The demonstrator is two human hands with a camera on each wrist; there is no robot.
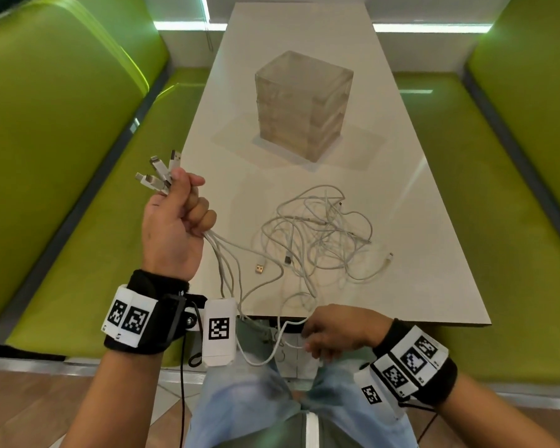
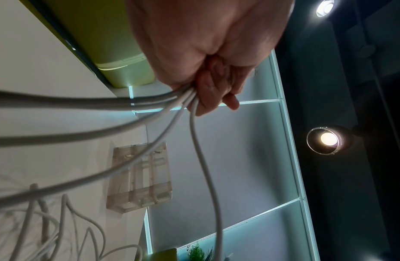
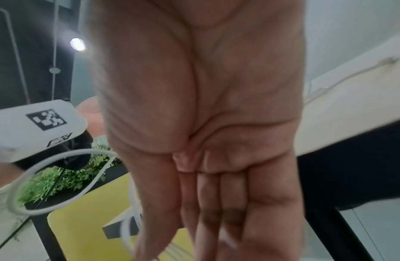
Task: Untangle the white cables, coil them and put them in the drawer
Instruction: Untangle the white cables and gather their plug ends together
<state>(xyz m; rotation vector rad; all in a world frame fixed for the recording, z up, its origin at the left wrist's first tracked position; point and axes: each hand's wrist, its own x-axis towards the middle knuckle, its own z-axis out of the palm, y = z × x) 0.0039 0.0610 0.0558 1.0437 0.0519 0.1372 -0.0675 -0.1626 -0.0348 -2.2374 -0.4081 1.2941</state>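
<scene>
The white cables (image 1: 317,231) are showing a smooth, matt plastic sheath, their plugs (image 1: 162,173) tipped with shiny metal. The worktop (image 1: 417,253) is looking like smooth, pale laminate, faintly reflecting light. The drawer unit (image 1: 304,105) is appearing as frosted translucent plastic. The green benches (image 1: 62,140) are wearing smooth, slightly glossy upholstery.

bright, even overhead light | wide-angle edge bending | right wrist view motion-blurred | ceiling lamps (image 2: 328,139) flare

Cables (image 1: 317,231): white, silver plug tips. Worktop (image 1: 434,253): off-white, plain. Drawer box (image 1: 301,105): frosted, translucent beige. Benches (image 1: 62,156) at 9 and 3 o'clock: lime green. Wrist bands (image 1: 133,318): black, with white black-checked tags.
</scene>
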